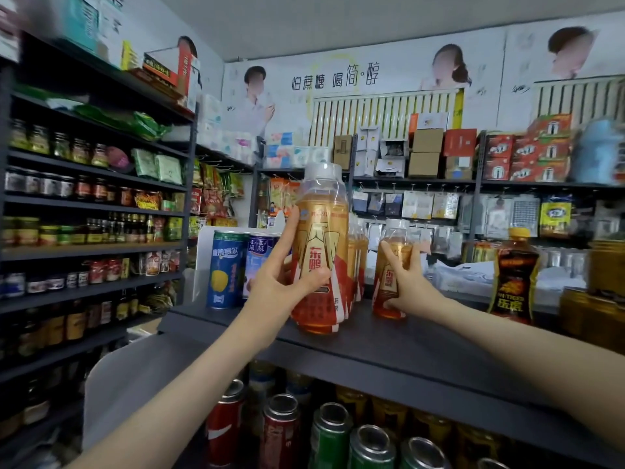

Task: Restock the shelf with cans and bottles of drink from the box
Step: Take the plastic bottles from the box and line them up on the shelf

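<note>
A: What do we see in the left grip [287, 279]?

B: Its fingers and thumb curl round a big orange bottle [321, 238], which is upright at the front edge of the dark shelf [389, 350]. We cannot tell if the bottom touches the shelf or hangs just above it.

A: And the right grip [406, 286]?

B: It holds a second orange bottle [389, 289], standing further back on the same shelf. The fingers hide part of its label.

A: What is behind the big bottle?

B: A row of similar bottles [358, 258], mostly covered, so we cannot count them. The left grip also covers part of a pale can [260, 258] beside the blue can [224, 269].

A: And the edges?

B: At the right a black bottle [514, 275] is clear, but the gold things [592, 316] next to it are too blurred. Below, the shelf edge cuts off the cans [331, 431], and we see mainly their tops.
</note>
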Demonstrator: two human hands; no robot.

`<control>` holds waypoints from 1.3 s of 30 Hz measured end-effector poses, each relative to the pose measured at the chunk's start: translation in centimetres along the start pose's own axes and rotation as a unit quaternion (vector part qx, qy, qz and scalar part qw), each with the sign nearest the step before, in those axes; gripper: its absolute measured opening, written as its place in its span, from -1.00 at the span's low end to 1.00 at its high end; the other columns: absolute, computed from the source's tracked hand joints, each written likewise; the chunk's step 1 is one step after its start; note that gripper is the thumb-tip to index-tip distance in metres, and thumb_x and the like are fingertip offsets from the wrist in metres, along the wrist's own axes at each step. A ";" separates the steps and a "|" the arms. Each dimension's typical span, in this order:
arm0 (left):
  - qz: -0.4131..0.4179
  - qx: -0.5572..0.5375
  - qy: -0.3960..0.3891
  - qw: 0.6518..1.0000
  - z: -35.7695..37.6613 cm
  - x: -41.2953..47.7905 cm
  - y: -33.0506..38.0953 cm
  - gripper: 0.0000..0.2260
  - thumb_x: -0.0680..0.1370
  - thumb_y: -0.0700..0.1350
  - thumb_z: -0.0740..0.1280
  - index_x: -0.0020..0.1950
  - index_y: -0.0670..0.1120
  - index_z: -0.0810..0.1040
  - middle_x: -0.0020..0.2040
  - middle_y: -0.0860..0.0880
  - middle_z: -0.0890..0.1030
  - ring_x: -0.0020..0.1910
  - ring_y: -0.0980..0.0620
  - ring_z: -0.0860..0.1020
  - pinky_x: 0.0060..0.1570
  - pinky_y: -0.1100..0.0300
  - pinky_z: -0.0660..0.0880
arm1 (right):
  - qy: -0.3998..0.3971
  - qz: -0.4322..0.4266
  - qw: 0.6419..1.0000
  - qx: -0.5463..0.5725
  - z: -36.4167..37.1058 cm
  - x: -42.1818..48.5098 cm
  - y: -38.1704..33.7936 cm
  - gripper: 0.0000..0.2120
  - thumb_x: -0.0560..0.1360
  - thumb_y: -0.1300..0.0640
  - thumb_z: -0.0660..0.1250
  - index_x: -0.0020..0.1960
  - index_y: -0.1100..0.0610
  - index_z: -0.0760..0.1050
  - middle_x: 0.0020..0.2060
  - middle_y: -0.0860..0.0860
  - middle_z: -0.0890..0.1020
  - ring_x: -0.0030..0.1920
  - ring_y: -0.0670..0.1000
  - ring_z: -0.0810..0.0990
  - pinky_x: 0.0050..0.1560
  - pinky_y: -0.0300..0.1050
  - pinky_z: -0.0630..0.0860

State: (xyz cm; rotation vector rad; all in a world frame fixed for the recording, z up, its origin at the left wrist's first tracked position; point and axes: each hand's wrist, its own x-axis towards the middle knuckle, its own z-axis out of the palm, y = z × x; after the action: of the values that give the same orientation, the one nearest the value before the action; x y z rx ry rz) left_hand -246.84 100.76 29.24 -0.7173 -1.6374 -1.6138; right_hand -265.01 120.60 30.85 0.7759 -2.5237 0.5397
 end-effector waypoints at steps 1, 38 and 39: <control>0.000 0.001 -0.001 1.000 -0.2 0.0 -0.1 -0.31 0.39 -0.14 0.40 0.35 0.38 0.22 0.17 0.32 0.58 0.19 0.18 0.56 0.04 0.22 0.55 | -0.001 0.004 1.000 0.006 0.3 0.2 0.1 0.19 0.36 0.34 0.49 0.44 -0.31 -0.37 0.41 0.21 -0.51 0.06 0.19 0.62 -0.07 -0.11 0.61; -0.003 0.223 -0.224 0.949 5.1 0.8 0.0 -0.38 0.56 0.24 0.08 0.50 0.30 -0.22 0.26 0.44 0.26 0.11 0.48 0.37 0.10 0.54 0.28 | -0.026 0.011 0.851 0.524 -7.2 -10.5 -7.3 -0.29 0.36 0.21 0.40 0.42 -0.15 0.23 0.02 0.07 0.68 0.04 0.10 0.66 -0.11 0.01 0.62; 0.037 0.286 -0.217 0.933 4.9 0.9 0.1 -0.39 0.56 0.28 0.01 0.54 0.21 -0.16 0.35 0.32 0.28 0.22 0.37 0.35 0.17 0.48 0.25 | -0.026 0.021 0.850 0.526 -6.8 -10.4 -6.9 -0.26 0.36 0.22 0.39 0.44 -0.14 0.21 0.04 0.11 0.67 0.06 0.13 0.66 -0.08 0.06 0.62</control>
State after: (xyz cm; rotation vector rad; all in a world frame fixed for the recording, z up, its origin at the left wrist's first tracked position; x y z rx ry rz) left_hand -247.78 105.54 30.23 -0.8373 -2.2264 -0.8715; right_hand -251.13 123.00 32.75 1.0618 -2.1348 2.0068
